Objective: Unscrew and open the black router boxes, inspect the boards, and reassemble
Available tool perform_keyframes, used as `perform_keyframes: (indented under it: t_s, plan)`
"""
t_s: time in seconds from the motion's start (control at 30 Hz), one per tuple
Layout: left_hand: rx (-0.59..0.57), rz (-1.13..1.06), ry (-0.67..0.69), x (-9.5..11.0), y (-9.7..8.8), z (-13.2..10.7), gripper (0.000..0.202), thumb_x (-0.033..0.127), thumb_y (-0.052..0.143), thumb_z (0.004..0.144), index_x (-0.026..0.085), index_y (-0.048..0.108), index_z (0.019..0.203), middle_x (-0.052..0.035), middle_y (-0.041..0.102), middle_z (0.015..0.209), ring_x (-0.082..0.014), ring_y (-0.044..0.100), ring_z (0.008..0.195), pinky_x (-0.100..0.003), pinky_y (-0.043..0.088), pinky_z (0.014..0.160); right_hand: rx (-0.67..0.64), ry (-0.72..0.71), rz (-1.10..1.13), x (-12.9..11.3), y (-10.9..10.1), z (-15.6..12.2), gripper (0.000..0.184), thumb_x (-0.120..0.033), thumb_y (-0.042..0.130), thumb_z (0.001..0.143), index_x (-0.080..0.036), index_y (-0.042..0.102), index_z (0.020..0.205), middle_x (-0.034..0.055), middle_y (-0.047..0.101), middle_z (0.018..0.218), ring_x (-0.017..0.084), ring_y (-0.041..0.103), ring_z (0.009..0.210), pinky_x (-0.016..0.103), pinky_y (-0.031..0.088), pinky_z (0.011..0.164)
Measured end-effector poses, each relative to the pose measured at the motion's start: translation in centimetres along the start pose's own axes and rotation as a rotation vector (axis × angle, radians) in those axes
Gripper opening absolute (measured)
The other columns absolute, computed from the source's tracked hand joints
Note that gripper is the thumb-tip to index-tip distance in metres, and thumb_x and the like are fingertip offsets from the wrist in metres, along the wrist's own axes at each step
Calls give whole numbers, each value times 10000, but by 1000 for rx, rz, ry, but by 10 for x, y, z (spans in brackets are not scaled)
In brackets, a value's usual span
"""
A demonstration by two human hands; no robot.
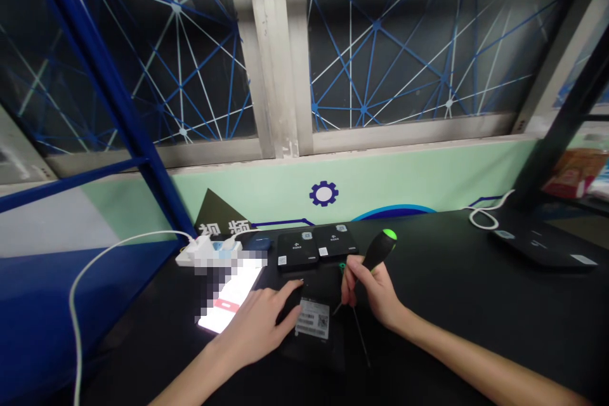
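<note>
My left hand (264,323) lies with its fingers stretched out on a flat black box (318,304) that bears a white label with a QR code (313,319). My right hand (370,285) is closed round a black screwdriver with a green cap (380,247), held upright just right of the box, its thin shaft pointing down toward the black table (451,292). Two more black boxes (297,249) (335,241) lie side by side just behind.
A lit phone (231,298) lies left of my left hand, with a white power strip (204,252) and white cable (95,266) behind it. A black flat device (542,242) and a coiled white cable (483,216) sit at the right. A blue frame post (118,95) rises at the left.
</note>
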State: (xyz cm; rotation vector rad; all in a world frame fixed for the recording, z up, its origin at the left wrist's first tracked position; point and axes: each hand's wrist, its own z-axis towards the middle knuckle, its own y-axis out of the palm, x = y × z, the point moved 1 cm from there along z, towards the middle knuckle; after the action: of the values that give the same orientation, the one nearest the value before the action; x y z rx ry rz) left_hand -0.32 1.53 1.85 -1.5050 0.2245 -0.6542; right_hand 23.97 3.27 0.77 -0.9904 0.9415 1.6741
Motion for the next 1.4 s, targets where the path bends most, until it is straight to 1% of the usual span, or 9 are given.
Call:
perform_keyframes:
  t_s: [0.13,0.27,0.4,0.53,0.67,0.73,1.0,1.17,1.4]
  plan:
    - [-4,-5,-6,-1,1,-1,439,460,395,1038,290,460,1437,3,589,726,-218,609,679,-276,373,609,-29,19,-5,-1,2,-2,530,-557,544,951,-184,529,575,32,625,478,115,510,388,224,393,412]
    - [10,13,-23,-3,3,-1,448,484,411,1024,267,483,1410,-1,579,724,-217,605,677,-273,365,596,-3,-36,-88,-4,2,-1,549,-562,528,962,-181,536,567,25,605,476,113,510,415,230,394,450]
    - [-3,12,-33,-3,3,-1,446,510,416,1016,273,494,1385,-2,579,729,-229,603,681,-286,372,601,5,-65,-141,-5,2,-2,548,-550,506,980,-184,535,573,19,592,487,117,508,443,241,389,474]
    - [-4,21,-41,-2,2,0,436,498,417,1016,288,477,1393,-6,584,745,-241,606,706,-300,379,619,-13,-84,-148,-3,1,-4,529,-533,492,992,-194,503,586,6,573,490,111,486,437,244,372,472]
    - [-11,18,-44,-3,2,-1,446,518,405,1018,286,484,1391,-15,591,764,-244,607,719,-308,387,632,-26,-77,-127,-1,-1,-4,521,-550,494,985,-207,461,593,-19,528,441,100,437,390,235,325,428]
    - [-9,13,-40,-3,2,-1,456,524,402,1017,278,488,1391,-15,590,762,-240,605,714,-311,396,639,-31,-66,-112,-1,-2,-3,520,-563,500,976,-207,462,600,-16,537,442,99,439,380,230,321,415]
    - [-6,19,-31,-2,2,-2,452,511,404,1020,274,483,1396,-10,583,755,-230,600,718,-303,397,640,-16,-34,-59,-7,2,-4,506,-574,521,958,-206,466,615,15,608,488,114,504,394,229,380,415]
    - [-14,30,-38,-2,1,-2,446,509,413,1016,289,480,1399,-9,582,752,-237,597,712,-300,379,623,-44,-22,-110,-7,2,-3,515,-591,509,960,-208,468,617,13,602,492,119,505,402,238,376,427]
    - [-10,32,-52,0,-2,-1,438,510,438,1009,301,480,1392,-16,603,779,-247,607,737,-307,384,643,-57,-56,-191,-8,-1,-1,512,-536,477,997,-193,513,618,15,597,521,121,509,444,249,389,475]
